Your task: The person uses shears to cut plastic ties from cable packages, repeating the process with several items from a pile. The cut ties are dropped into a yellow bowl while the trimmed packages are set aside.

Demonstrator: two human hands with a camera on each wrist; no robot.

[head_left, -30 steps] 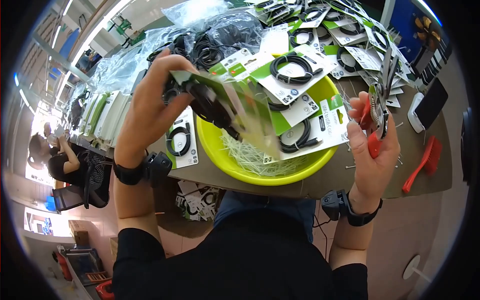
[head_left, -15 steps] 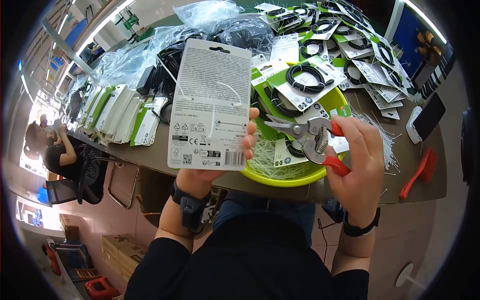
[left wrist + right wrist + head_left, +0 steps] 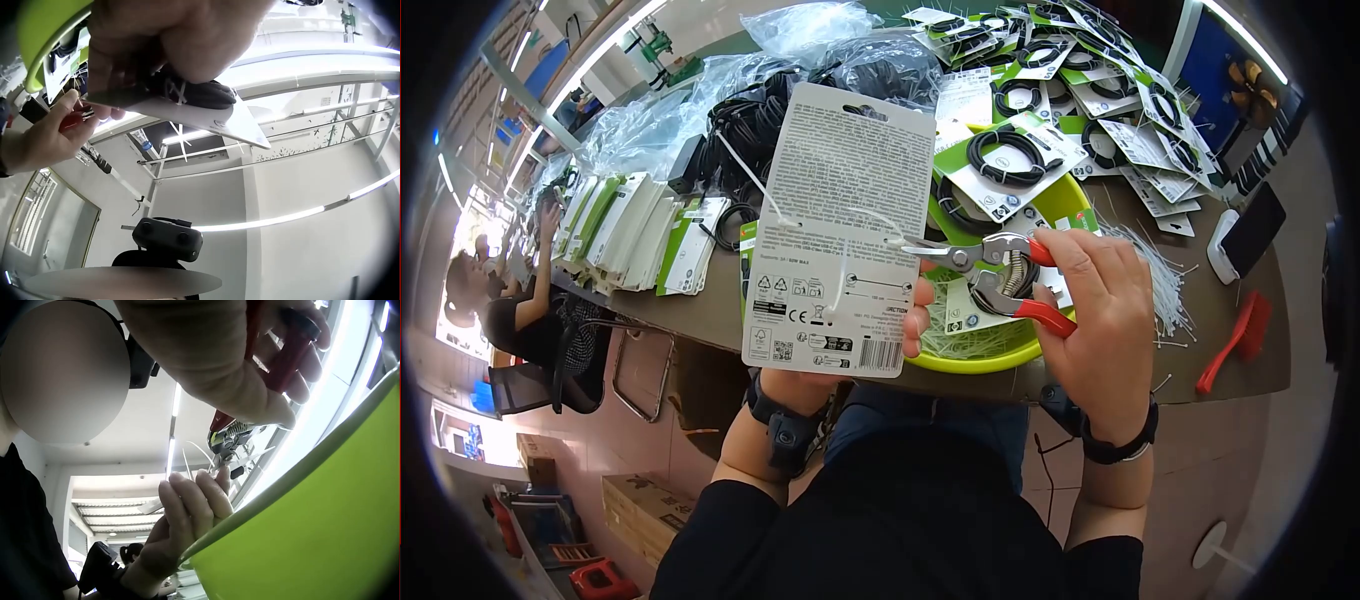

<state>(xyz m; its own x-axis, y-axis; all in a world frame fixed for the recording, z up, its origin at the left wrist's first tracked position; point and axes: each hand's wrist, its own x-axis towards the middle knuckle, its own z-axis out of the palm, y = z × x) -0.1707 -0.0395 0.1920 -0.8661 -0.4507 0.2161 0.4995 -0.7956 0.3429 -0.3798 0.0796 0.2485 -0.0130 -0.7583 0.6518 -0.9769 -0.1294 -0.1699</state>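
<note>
My left hand (image 3: 915,325) holds a printed cable card (image 3: 830,250) up, its text side facing the head camera. White cable tie tails (image 3: 836,290) stick out from the back of this card. In the left wrist view, a coiled black cable (image 3: 203,95) bound with white ties shows on the other side. My right hand (image 3: 1102,320) grips red-handled pruning shears (image 3: 1005,268), with a spring between the handles. The blade tips are right at the base of the right-hand tie tail, over the card's right edge.
Below stands a yellow-green basin (image 3: 990,362) holding cut tie ends and several carded cables. A pile of carded cables (image 3: 1090,80) lies behind at right. Stacked cards (image 3: 630,225) and bagged black cables are at left. A red brush (image 3: 1235,340) and a phone (image 3: 1250,235) lie at right.
The card swung from its cable side to its printed back, then shifted slightly right and down. My right hand brought the shears left, from beside the basin to a tie tail on the card.
</note>
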